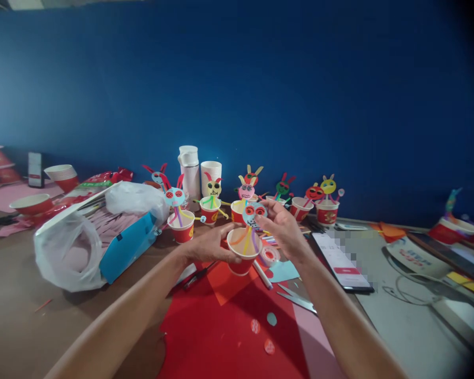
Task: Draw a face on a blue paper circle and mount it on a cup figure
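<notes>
In the head view, my left hand (209, 243) is closed around a red and white paper cup (240, 267), held upright above red paper (209, 337). Coloured paper strips rise inside the cup to a light blue paper face (253, 218) with red eyes and a drawn mouth. My right hand (283, 227) pinches this face at its right edge; the fingertips partly overlap it. Under the cup lies an orange paper sheet (223, 295). Beside it are a tape roll (269, 255), a white marker (263, 275), a light blue paper scrap (284, 271) and scissors (298, 301).
Behind the hands stand several cups with paper creatures, one a red-eared figure cup (181, 231). A white thermos (189, 176) stands at the back. Left lies a plastic bag (67, 263) with a blue box (128, 245); right, a phone (342, 260) and a cable (408, 297).
</notes>
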Demonstrator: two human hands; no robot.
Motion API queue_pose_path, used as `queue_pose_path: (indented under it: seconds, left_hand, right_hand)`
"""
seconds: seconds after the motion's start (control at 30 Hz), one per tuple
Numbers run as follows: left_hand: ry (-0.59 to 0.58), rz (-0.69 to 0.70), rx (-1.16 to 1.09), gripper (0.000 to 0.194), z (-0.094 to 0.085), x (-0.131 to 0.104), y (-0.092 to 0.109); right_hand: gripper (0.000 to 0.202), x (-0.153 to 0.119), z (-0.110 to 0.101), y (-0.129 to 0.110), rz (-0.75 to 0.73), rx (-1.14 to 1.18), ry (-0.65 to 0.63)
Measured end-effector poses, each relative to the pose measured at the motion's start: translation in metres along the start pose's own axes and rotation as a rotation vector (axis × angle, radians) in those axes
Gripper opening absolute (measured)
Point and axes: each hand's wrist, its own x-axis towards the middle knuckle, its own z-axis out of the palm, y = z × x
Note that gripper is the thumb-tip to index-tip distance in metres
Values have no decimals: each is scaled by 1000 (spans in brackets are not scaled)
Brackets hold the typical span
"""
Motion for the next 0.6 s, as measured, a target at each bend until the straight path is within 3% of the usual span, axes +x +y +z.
queue_pose_path:
  seconds: [0.1, 0.33, 0.47, 0.6]
  left_hand:
    - [59, -14, -82, 78, -3, -1, 1]
    - [178, -128, -163, 78, -9, -4, 10]
    - [246, -173, -138, 86, -12, -6, 6]
    - [238, -143, -145, 85, -15, -9, 2]
  right_hand:
    - [40, 1, -3, -2, 19, 8, -40]
    - [35, 4, -11, 4, 50, -19, 75]
    - [33, 3, -9, 12, 83, -12, 47]
    - [33, 0, -4, 16, 92, -11, -13]
